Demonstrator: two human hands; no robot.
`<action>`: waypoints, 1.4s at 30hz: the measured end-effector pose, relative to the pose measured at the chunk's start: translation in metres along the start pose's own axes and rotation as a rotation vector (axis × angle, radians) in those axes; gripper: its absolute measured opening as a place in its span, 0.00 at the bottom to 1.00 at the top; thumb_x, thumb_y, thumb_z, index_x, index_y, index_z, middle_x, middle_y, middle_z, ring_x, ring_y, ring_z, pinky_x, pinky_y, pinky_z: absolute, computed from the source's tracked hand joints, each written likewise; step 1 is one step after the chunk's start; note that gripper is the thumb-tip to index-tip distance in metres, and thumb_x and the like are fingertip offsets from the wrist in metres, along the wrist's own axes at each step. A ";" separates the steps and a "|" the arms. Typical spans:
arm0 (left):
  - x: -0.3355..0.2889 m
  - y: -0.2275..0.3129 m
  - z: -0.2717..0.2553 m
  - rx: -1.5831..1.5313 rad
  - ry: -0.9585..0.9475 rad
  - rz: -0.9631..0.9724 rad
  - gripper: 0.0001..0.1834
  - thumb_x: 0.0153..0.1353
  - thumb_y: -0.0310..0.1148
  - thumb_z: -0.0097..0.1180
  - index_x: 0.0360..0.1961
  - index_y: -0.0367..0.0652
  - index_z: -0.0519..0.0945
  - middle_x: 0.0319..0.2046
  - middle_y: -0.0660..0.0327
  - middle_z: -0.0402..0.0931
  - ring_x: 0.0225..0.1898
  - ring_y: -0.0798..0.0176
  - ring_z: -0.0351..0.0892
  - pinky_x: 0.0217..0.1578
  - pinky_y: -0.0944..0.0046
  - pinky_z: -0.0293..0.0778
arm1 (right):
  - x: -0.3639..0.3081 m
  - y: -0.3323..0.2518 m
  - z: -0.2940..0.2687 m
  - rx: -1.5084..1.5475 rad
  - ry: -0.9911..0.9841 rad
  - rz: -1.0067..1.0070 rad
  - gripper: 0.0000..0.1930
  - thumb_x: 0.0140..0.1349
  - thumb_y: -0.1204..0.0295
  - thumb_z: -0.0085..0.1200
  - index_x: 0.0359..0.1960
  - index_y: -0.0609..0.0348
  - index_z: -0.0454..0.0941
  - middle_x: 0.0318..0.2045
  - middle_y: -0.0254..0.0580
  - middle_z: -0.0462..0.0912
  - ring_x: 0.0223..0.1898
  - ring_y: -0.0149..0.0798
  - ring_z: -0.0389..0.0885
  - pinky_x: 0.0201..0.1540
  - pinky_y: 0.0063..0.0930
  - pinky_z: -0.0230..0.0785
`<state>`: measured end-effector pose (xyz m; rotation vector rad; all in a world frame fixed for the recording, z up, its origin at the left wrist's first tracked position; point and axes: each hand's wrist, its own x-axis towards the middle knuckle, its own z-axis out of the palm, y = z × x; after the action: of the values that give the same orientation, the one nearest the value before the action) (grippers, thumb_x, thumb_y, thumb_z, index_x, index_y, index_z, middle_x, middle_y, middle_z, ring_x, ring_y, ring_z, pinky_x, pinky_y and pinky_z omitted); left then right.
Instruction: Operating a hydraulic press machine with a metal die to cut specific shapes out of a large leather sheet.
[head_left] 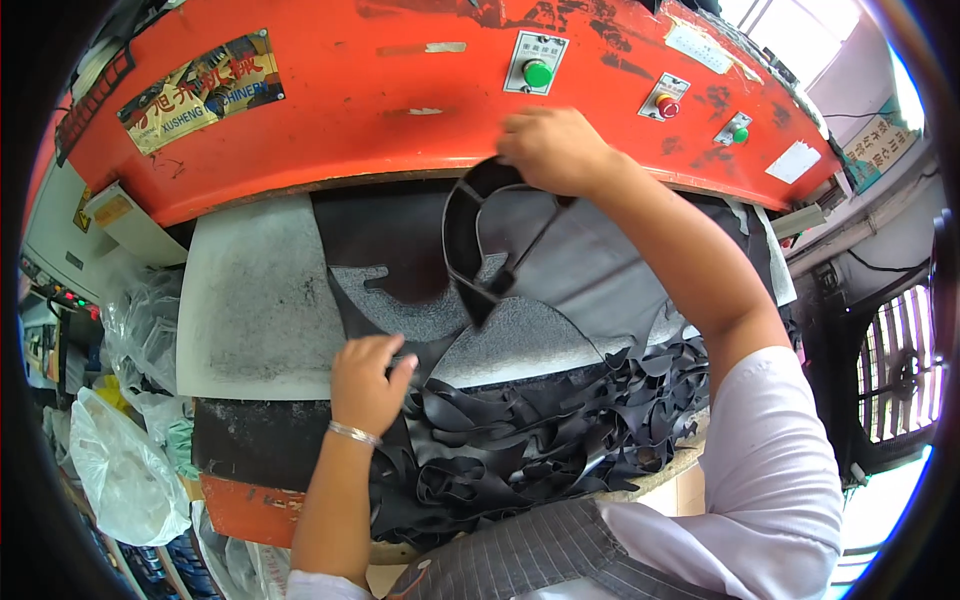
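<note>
My right hand (555, 150) is closed around the upper end of a curved, dark metal cutting die (462, 225). The die is tilted, its pointed end low over a black leather sheet (600, 265); whether it touches the leather I cannot tell. That sheet lies on a worn white cutting board (255, 300), which shows through cut-out gaps. My left hand (368, 385) is open, thumb apart from the fingers, at the board's near edge beside a strip of the leather. Contact with the strip is unclear.
A red press beam (400, 100) spans the back, with a green button (537, 72) and a red button (667, 106). Tangled black leather scraps (540, 430) heap along the near edge. Plastic bags (130, 470) hang at left; a fan (895, 365) stands at right.
</note>
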<state>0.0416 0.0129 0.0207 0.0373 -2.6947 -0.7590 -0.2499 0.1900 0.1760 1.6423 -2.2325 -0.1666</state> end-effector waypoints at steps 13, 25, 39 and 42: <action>0.076 -0.048 0.030 -0.043 0.124 -0.079 0.22 0.48 0.35 0.68 0.45 0.38 0.83 0.34 0.57 0.76 0.41 0.53 0.73 0.45 0.56 0.68 | -0.095 -0.030 0.131 0.648 -0.021 0.762 0.11 0.56 0.64 0.58 0.34 0.59 0.84 0.34 0.54 0.82 0.40 0.57 0.80 0.45 0.44 0.73; 0.082 -0.042 0.031 -0.036 0.208 -0.105 0.09 0.48 0.31 0.68 0.29 0.37 0.85 0.28 0.59 0.77 0.34 0.56 0.75 0.38 0.58 0.70 | -0.170 -0.081 0.111 0.635 0.079 0.656 0.44 0.48 0.52 0.68 0.62 0.68 0.64 0.58 0.60 0.72 0.60 0.54 0.71 0.68 0.46 0.54; 0.085 -0.038 0.036 0.007 0.236 -0.118 0.07 0.52 0.27 0.65 0.32 0.36 0.85 0.28 0.60 0.77 0.33 0.58 0.75 0.37 0.61 0.69 | -0.161 -0.087 0.112 0.648 0.152 0.756 0.39 0.49 0.55 0.68 0.58 0.68 0.68 0.54 0.62 0.75 0.57 0.56 0.74 0.67 0.46 0.56; 0.084 -0.039 0.037 -0.004 0.225 -0.105 0.07 0.53 0.27 0.65 0.32 0.36 0.85 0.28 0.60 0.77 0.33 0.58 0.74 0.36 0.61 0.69 | -0.161 -0.088 0.112 0.652 0.165 0.764 0.38 0.48 0.56 0.69 0.57 0.68 0.69 0.53 0.60 0.76 0.56 0.55 0.75 0.67 0.45 0.57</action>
<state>-0.0520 -0.0118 -0.0023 0.2500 -2.4925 -0.7432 -0.1693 0.3007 0.0101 0.8471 -2.7447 0.9311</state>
